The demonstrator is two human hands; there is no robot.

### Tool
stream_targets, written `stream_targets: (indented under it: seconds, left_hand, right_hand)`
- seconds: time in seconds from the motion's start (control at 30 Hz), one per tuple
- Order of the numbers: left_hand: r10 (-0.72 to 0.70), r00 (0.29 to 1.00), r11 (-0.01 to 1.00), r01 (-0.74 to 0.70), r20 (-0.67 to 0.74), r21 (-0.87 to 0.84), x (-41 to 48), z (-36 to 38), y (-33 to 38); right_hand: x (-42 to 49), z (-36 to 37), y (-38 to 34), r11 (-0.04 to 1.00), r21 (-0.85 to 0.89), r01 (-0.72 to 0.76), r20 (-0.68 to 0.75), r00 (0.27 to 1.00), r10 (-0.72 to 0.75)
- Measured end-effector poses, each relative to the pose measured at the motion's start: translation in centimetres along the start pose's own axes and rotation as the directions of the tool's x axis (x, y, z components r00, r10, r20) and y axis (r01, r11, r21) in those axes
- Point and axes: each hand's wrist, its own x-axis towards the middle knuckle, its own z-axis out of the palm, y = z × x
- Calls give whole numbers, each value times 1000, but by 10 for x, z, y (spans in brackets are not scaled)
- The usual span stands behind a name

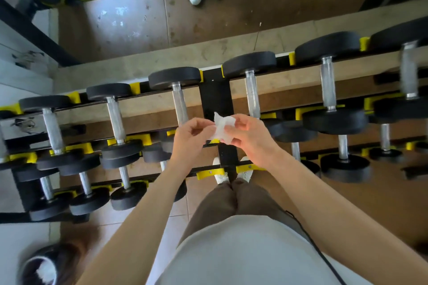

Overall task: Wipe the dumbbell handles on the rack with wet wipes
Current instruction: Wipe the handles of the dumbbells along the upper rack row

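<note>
head view: a left hand [192, 136] and a right hand [250, 139] each pinch an edge of one white wet wipe [222, 127], held just in front of the rack's black centre post [215, 95]. they seem to be unfolding it. no wiping yet. the likely next move is wrapping it round the steel handle [180, 106] just left of the post.

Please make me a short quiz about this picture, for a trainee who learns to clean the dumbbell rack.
1. Multiple choice: which hand pinches the wet wipe? A) the left hand only B) the right hand only C) both
2. True or false: the wet wipe is pressed on a dumbbell handle.
3. Fill in: the cradles on the rack are ____ in colour.
Key: 1 C; 2 false, it is held off every handle; 3 yellow.
</note>
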Motion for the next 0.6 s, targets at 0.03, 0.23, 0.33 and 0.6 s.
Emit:
stream_targets:
  seconds: [0.03, 0.23, 0.33, 0.6]
  left_hand:
    - [11, 1000, 1000, -12, 19, 22, 3, 8, -3]
    - [-32, 983, 993, 52, 181, -109, 12, 50, 3]
    - [24, 996, 996, -16, 88, -92, 20, 64, 0]
    - [45, 989, 997, -36, 143, -70, 56, 83, 1]
  right_hand:
    - [-1, -6, 0, 998, 60, -9, -28, 1000, 11]
    - [-13, -24, -6, 986, -163, 15, -231, 971, -53]
    - [-15, -30, -15, 983, -182, -3, -224, 974, -39]
    - [24, -65, -47, 912, -410, -1, -502, 835, -225]
